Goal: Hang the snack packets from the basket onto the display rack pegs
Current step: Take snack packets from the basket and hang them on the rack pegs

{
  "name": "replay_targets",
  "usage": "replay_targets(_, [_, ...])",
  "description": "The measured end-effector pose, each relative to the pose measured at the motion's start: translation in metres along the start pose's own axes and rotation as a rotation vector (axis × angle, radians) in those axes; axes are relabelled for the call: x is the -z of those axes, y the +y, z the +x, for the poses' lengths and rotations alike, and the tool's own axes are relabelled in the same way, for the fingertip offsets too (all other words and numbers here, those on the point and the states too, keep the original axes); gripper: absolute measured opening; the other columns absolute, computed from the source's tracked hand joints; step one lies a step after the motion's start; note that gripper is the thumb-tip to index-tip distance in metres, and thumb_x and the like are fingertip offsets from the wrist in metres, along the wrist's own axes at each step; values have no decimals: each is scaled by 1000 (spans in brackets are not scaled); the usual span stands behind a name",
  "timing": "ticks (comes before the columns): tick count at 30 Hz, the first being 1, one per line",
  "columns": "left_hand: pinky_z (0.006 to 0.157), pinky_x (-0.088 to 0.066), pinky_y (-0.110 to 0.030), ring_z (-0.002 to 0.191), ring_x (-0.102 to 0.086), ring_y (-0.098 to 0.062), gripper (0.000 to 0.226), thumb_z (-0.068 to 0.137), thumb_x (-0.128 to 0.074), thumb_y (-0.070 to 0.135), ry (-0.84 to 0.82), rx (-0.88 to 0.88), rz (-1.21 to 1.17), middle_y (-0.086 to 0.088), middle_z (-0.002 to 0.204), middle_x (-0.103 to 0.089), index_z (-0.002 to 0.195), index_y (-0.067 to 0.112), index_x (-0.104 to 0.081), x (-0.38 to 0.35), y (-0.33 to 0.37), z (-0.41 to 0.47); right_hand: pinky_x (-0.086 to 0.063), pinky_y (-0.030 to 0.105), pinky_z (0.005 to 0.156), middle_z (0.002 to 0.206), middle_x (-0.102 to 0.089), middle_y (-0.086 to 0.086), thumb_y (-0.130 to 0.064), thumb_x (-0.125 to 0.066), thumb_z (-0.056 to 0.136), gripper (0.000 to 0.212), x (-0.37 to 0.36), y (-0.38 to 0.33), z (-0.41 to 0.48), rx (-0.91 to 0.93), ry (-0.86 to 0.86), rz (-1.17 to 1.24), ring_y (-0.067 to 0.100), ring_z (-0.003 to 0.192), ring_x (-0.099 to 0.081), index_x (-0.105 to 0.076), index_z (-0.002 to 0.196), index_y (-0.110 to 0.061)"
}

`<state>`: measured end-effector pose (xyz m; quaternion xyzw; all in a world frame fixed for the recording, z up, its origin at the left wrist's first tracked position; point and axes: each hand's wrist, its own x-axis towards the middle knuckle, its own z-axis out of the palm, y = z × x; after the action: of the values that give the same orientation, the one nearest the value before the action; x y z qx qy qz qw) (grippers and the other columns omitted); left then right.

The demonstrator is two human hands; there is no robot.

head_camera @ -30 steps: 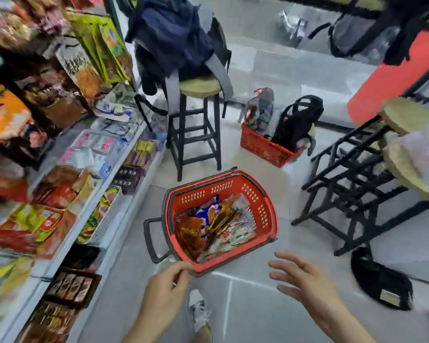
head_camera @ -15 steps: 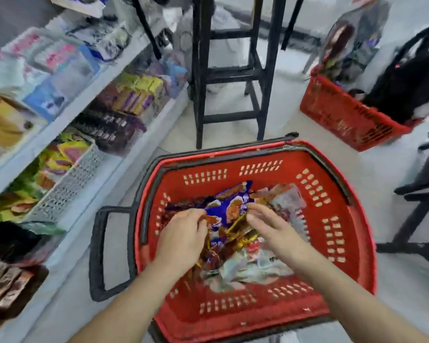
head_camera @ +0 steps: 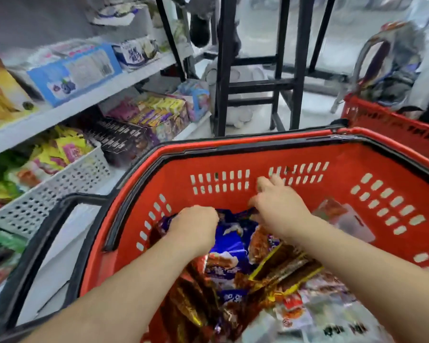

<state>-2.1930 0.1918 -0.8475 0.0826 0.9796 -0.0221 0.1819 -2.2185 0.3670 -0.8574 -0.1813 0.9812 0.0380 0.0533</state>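
Your left hand [head_camera: 193, 226] curls over the top edge of the blue packet [head_camera: 233, 241] in the red basket [head_camera: 233, 164], your right hand [head_camera: 280, 209] at its other corner—pinching or merely touching, I cannot tell—so a hasty pull could drag the overlapping snack packets [head_camera: 278, 271] heaped there over the rim.

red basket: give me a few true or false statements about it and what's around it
1. Both the left hand and the right hand are inside the red basket. True.
2. The basket is empty. False: snack packets lie in it.
3. A black stool stands beyond the basket. True.
4. The second red basket sits by the shelves on the left. False: it is on the right.
5. A white perforated tray sits on the shelving at left. True.
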Motion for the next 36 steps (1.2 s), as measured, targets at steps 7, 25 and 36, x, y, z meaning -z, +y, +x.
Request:
replay_targets(7, [65, -40, -30, 77, -56, -17, 19, 89, -63, 30, 353, -92, -254, 8, 72, -60, 74, 18, -65, 27, -7, -18, -47, 29, 59, 80, -69, 2, -28, -66, 91, 14, 62, 31, -19, -127, 16, 586, 17, 70, -62, -67, 82, -18])
replay_targets(25, [44, -31, -14, 39, -41, -1, 36, 85, -68, 37, 487, -352, -934, 9, 44, -50, 61, 17, -52, 67, 19, -49, -49, 27, 66, 79, -69, -6, -41, -81, 74, 24, 108, 13, -70, 114, 71, 497, 7, 70, -61, -68, 87, -25])
replay_targets(36, [55, -43, -25, 53, -59, -15, 12, 82, -75, 24, 388, -216, -841, -5, 63, -71, 76, 15, -73, 101, -28, -59, -39, 30, 53, 72, -65, 4, -33, -65, 91, 30, 122, 68, -74, -266, 235, 319, 20, 63, -56, -51, 66, -22])
